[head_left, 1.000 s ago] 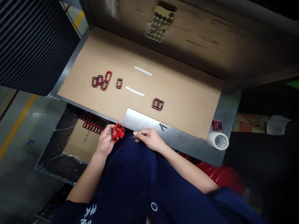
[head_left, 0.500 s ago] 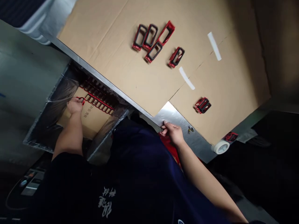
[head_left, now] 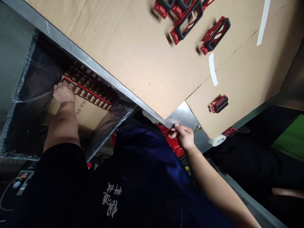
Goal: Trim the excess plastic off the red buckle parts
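Left hand (head_left: 62, 93) reaching into carton (head_left: 82, 117), curled over packed row of red-black plastic frames (head_left: 89, 91), grip unclear; right hand (head_left: 182, 136) narrowing against steel sheet (head_left: 182, 120), hold unclear; loose frames (head_left: 187, 23) waiting on cardboard (head_left: 133, 63), upper right.

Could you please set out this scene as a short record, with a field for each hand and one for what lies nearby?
Left hand: at the end of a row of red-and-black frames in a plastic-lined carton
Right hand: on the edge of a metal sheet
Nearby: more frames on cardboard; tape roll
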Motion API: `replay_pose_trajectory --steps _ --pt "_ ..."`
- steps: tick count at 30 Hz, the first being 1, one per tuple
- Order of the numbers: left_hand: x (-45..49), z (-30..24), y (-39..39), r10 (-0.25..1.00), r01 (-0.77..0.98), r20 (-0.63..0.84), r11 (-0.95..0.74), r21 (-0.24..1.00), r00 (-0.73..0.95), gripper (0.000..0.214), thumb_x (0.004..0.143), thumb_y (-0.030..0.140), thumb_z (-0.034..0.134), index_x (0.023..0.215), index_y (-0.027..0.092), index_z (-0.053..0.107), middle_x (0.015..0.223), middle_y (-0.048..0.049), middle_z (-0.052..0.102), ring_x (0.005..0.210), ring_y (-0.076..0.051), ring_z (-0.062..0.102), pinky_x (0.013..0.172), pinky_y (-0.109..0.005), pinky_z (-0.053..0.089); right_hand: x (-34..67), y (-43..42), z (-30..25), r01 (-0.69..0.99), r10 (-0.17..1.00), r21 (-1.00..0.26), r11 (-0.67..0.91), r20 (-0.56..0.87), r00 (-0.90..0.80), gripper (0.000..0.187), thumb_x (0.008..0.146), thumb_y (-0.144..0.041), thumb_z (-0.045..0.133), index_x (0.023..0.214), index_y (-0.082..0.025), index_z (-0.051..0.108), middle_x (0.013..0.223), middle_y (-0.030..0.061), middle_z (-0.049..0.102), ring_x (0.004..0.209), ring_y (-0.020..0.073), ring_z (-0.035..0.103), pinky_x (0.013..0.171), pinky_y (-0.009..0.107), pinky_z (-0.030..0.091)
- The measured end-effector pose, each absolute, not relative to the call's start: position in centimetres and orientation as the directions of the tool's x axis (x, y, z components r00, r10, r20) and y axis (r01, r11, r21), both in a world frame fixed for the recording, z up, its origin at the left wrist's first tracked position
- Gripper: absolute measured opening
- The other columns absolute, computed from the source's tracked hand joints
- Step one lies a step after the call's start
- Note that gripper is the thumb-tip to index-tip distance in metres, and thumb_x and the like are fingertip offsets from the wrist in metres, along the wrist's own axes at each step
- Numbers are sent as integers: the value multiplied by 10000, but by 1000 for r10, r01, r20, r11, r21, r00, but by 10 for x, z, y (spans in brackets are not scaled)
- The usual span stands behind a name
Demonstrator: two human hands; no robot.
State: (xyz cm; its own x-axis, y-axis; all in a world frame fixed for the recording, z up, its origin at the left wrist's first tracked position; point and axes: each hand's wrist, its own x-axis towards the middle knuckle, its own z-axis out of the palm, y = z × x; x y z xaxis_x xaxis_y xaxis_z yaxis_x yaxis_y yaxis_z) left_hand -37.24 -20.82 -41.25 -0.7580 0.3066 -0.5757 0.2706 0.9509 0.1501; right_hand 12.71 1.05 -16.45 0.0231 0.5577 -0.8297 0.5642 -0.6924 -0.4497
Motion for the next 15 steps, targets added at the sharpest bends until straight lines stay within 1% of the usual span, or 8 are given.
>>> replay_pose_trajectory --steps 2,3,6,8,11,13,15 --pt "-370 -414 -206 272 250 -560 961 116 -783 311 1022 247 525 1143 -39 536 1320 -219 553 1256 -323 508 1064 -608 355 128 11 -164 569 554 -446 -691 -833 19 477 695 -602 844 613 -153 707 411 39 629 388 191 648 480 292 604" --pt "-369 -414 -205 255 235 -554 966 108 -793 301 1023 238 526 1112 -49 525 1308 -215 551 1218 -305 534 1060 -588 356 128 11 -164 571 551 -444 -691 -834 17 475 701 -602 840 617 -153 709 413 39 630 390 191 649 481 295 606" --pt "-367 -416 -203 222 188 -537 975 119 -814 243 1030 219 521 1032 -24 508 1268 -158 541 1116 -231 584 1047 -487 385 129 12 -164 574 543 -439 -691 -840 12 473 718 -604 828 625 -156 709 418 37 632 396 192 649 502 311 615" --pt "-364 -416 -204 204 153 -516 978 141 -832 203 1028 195 516 1019 -7 503 1252 -131 525 1083 -207 591 1043 -453 393 129 12 -164 576 538 -435 -692 -843 9 473 722 -605 825 625 -158 707 419 36 631 398 192 646 511 320 617" --pt "-357 -414 -208 169 94 -463 979 179 -870 194 1010 185 533 1085 8 505 1293 -128 488 1071 -204 581 1058 -462 388 126 12 -163 576 534 -432 -694 -846 9 479 710 -611 831 620 -158 704 422 39 635 395 189 639 502 315 610" --pt "-352 -412 -210 117 38 -409 980 198 -905 226 1000 177 538 1162 24 505 1343 -137 465 1128 -221 557 1085 -477 378 124 12 -162 573 534 -431 -697 -845 14 493 692 -624 837 614 -158 701 419 40 633 389 184 635 494 304 602" --pt "-351 -412 -212 35 -43 -360 977 208 -932 273 1002 197 540 1236 58 519 1373 -142 479 1208 -244 534 1103 -496 390 120 13 -161 570 535 -431 -700 -845 19 511 666 -640 847 606 -155 697 411 42 629 377 180 627 479 294 591"
